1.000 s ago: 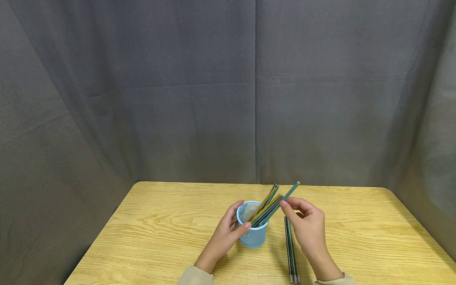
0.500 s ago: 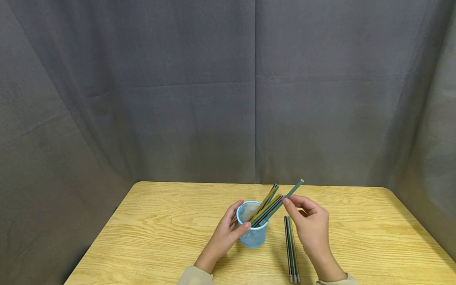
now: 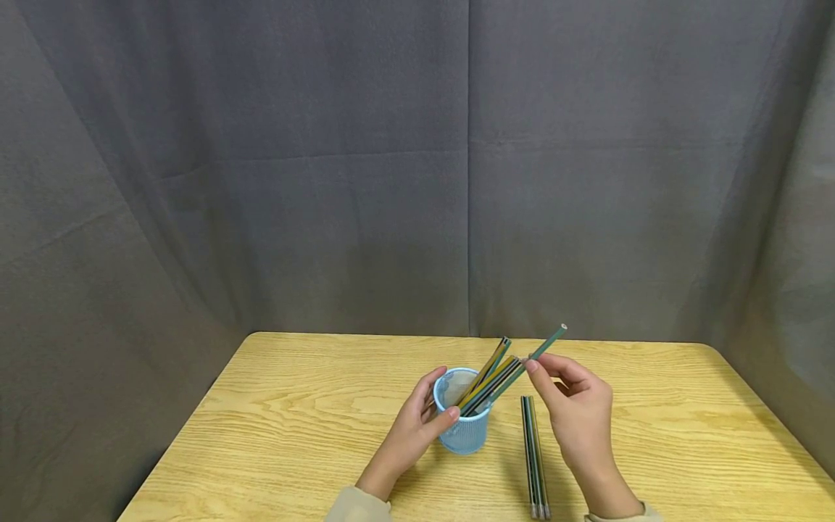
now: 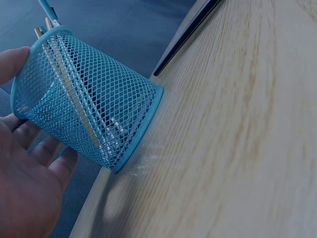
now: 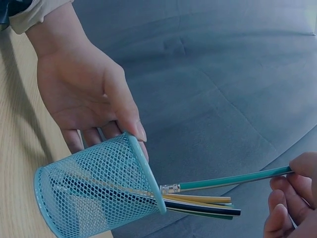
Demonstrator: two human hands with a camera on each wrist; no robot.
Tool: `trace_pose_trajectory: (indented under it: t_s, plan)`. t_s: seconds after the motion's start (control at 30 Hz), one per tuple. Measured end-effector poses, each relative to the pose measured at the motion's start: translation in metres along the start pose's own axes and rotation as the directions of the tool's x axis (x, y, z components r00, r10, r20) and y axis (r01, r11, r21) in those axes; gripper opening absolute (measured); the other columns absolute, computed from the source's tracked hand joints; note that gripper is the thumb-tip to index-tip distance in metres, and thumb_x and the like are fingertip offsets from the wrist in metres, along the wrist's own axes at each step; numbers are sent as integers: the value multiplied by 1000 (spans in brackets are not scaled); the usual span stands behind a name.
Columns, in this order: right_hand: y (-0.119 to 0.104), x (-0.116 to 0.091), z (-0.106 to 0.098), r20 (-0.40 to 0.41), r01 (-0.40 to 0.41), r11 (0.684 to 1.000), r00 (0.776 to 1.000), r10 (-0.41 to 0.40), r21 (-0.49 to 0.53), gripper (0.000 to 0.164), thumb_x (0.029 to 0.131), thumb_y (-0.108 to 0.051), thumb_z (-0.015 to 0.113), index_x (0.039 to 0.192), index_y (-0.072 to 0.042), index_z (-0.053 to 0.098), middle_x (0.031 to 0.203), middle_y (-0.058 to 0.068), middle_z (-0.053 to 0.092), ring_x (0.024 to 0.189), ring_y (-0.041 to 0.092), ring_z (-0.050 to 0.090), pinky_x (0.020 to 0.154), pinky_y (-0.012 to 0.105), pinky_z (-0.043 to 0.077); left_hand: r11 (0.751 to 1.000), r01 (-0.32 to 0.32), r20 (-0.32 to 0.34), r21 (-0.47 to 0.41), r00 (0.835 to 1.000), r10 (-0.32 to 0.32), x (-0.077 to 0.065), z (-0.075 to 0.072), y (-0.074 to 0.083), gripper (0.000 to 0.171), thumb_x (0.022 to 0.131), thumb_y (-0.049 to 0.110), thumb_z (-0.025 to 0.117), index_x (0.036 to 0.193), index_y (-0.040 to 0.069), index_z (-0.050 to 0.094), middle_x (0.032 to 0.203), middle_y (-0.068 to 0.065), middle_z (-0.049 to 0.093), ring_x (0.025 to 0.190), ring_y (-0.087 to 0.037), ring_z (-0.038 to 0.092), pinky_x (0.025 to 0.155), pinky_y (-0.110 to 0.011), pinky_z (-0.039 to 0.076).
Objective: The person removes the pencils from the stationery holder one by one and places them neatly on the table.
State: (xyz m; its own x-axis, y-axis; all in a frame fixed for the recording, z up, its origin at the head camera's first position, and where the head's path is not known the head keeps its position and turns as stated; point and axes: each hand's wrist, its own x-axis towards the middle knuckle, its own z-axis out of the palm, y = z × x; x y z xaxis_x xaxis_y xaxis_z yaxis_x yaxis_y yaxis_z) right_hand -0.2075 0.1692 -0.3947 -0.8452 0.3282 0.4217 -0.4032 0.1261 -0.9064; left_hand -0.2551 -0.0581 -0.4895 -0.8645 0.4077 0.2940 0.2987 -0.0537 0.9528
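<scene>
My left hand (image 3: 411, 424) grips a light blue mesh pencil cup (image 3: 464, 437), thumb at the rim and fingers along the far side. The cup (image 4: 99, 94) stands upright on the table. Several yellow, black and green striped pencils (image 5: 198, 200) lean in it toward the right. Between thumb and fingertips, my right hand (image 3: 580, 409) pinches a green pencil (image 3: 549, 341) near its upper end. In the right wrist view its metal ferrule (image 5: 170, 189) shows right at the cup's rim. To the left of the right wrist, several striped pencils (image 3: 535, 457) lie side by side on the table.
The wooden table (image 3: 293, 435) has its far edge just beyond the cup. Grey curtains (image 3: 352, 217) hang behind it and along both sides.
My right hand has moved up and to the right, drawing the green pencil farther out of the cup. The left hand and cup have stayed in place.
</scene>
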Motion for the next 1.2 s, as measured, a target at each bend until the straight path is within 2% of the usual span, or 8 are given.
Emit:
trace_pose_trajectory:
  t_s: [0.27,0.73,0.9,1.2]
  plan:
    - [-5,-1,-1,1,1,1000,1000,-1,29,16,88,-9,75,99,3,75,93,8,74,86,14,68,71,21,53,1000,3,-5,12,1000,-3,0,0,0,65,99,23,62,154,15,28,150,-12,42,140,-27,37,115,-47,28]
    - [-2,3,-6,5,-8,999,1000,8,42,20,88,-6,75,103,8,72,91,3,74,85,10,67,71,18,53,1000,8,-6,8,1000,-8,0,0,0,66,99,21,62,154,13,28,151,-12,41,140,-27,37,115,-46,28]
    - [-1,3,-5,-6,-10,1000,1000,10,26,18,87,-5,75,101,6,74,90,3,74,83,10,67,69,18,53,1000,10,-6,16,1000,-10,0,0,0,66,99,23,62,154,12,27,151,-12,40,140,-26,36,115,-46,28]
    - [1,4,-6,2,-15,998,1000,15,-55,18,90,-13,75,101,1,75,90,4,74,83,13,67,69,20,53,999,2,-11,36,1000,-2,0,0,-1,65,99,23,62,154,15,29,151,-12,40,140,-26,36,115,-45,28]
